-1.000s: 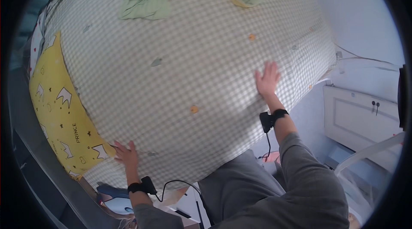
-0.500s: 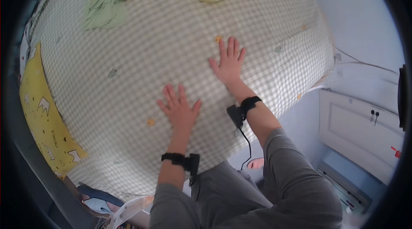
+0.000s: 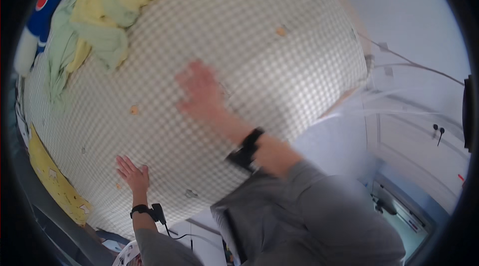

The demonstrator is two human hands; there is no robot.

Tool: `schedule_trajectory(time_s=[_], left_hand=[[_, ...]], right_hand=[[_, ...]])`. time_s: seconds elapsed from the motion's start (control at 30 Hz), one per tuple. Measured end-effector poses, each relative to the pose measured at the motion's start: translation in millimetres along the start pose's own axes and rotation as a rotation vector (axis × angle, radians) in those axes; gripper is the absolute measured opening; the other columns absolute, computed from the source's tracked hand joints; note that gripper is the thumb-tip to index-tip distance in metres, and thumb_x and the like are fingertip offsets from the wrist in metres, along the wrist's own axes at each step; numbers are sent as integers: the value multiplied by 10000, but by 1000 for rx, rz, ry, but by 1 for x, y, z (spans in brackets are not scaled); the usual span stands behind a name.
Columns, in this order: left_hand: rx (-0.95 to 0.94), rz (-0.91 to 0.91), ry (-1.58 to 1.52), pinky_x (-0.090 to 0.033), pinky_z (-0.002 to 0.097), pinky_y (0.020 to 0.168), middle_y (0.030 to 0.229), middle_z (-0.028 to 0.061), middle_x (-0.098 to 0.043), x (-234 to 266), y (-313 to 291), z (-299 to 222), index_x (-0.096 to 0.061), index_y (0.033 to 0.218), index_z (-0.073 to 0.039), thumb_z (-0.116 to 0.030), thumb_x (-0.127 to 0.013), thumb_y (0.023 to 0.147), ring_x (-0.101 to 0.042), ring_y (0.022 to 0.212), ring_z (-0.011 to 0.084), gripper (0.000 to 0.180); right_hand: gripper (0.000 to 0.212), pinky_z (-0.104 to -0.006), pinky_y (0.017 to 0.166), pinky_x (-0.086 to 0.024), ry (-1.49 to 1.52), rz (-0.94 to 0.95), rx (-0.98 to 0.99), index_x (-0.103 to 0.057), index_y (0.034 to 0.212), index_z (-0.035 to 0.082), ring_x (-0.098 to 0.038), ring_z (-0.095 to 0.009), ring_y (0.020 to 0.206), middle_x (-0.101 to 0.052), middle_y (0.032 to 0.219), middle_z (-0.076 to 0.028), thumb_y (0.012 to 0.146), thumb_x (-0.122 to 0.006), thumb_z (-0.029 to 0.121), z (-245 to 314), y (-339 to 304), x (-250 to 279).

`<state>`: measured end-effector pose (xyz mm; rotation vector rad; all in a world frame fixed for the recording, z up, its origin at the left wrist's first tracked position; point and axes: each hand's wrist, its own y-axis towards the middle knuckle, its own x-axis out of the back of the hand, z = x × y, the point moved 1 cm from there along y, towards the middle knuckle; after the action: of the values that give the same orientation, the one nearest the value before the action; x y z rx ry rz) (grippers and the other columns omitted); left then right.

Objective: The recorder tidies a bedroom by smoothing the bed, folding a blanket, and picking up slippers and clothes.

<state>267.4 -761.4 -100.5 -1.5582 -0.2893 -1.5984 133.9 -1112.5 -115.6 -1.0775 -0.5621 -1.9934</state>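
A checkered bed sheet (image 3: 249,6) in pale green and white, with small orange and grey motifs, spreads over the bed under both hands. Toward the left, my left hand (image 3: 134,173) lies flat on it, fingers stretched out and holding nothing. My right hand (image 3: 199,91) is over the middle of the sheet, blurred by motion, its fingers loosely apart and nothing seen in it. Whether it touches the cloth I cannot tell. Each wrist wears a black strap with a small box, the right wrist strap (image 3: 247,150) being the nearer to the picture's middle.
A crumpled green and yellow blanket (image 3: 115,14) lies at the far left, beside a blue thing with a red spot (image 3: 47,4). A yellow patterned cloth (image 3: 55,181) hangs along the left edge. Cables (image 3: 414,63) run along the right wall, above a white cabinet (image 3: 414,141).
My view has shifted to the right and turned. My right hand has left its flat spot and swept leftward across the sheet. My left hand is still spread on the sheet.
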Motion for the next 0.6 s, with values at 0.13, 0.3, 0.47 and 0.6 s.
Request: schedule_trajectory(time_s=[0.13,0.3,0.47,0.6], left_hand=[[222,294,100,-77,482,984,1351,195,-21,33,-8,-27,-67,1281,35,-378,-385,804,-41,1256,301,706],[263,-37,-242,-69,486,982,1341,227,-11,10,3,-104,-60,1278,43,-388,-417,784,-44,1249,331,746],[106,-48,-331,35,550,945,1317,281,22,77,-4,-302,-70,1262,74,-453,-538,684,43,1240,370,912],[135,85,-330,84,542,936,1312,288,44,88,-7,-300,-62,1265,77,-518,-499,687,102,1236,360,937]], right_hand=[[636,-497,979,-60,-455,-88,-402,-382,1216,152,-155,-295,1231,-206,1316,-167,676,-553,442,-199,-33,175],[686,-519,966,-17,-624,-276,-777,-236,1287,134,-124,-292,1241,-163,1337,-155,745,-406,520,-348,-66,245],[670,-573,925,-104,-687,-95,-633,-250,1285,189,-159,-297,1227,-210,1315,-166,736,-415,536,-358,-54,261],[768,-390,969,-219,-219,-2,-1074,-224,1274,39,-246,-365,1180,-280,1252,-252,743,-375,573,-442,-104,294]])
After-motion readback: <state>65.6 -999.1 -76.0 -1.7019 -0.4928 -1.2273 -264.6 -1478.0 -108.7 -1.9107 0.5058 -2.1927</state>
